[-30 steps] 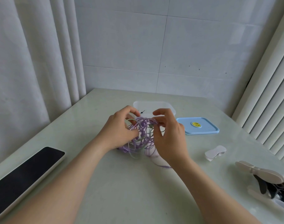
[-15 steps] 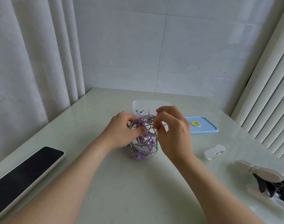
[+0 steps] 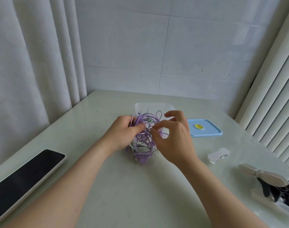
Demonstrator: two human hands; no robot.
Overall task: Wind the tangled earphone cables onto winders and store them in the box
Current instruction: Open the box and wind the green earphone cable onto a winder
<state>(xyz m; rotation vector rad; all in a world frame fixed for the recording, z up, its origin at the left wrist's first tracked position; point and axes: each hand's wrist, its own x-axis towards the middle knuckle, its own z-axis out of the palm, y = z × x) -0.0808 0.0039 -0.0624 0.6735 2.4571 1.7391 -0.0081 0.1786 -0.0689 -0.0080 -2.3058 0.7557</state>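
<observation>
One tangle of purple and white cables [image 3: 143, 137] sits mid-table [image 3: 124, 195], in front of one clear box [image 3: 154, 106]. Our left hand [image 3: 124, 132] grips its side with curled fingers. Our right hand [image 3: 175, 139] pinches a strand, its other fingers loosely raised. We count one blue lid [image 3: 206, 130] and one separate white winder [image 3: 218, 155].

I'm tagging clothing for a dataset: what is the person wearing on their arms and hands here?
No sleeves reach into view; the arms are uncovered up to the picture's edge. The left hand and right hand wear no gloves, and no ring, watch or bracelet shows on the sides that face the camera.
</observation>
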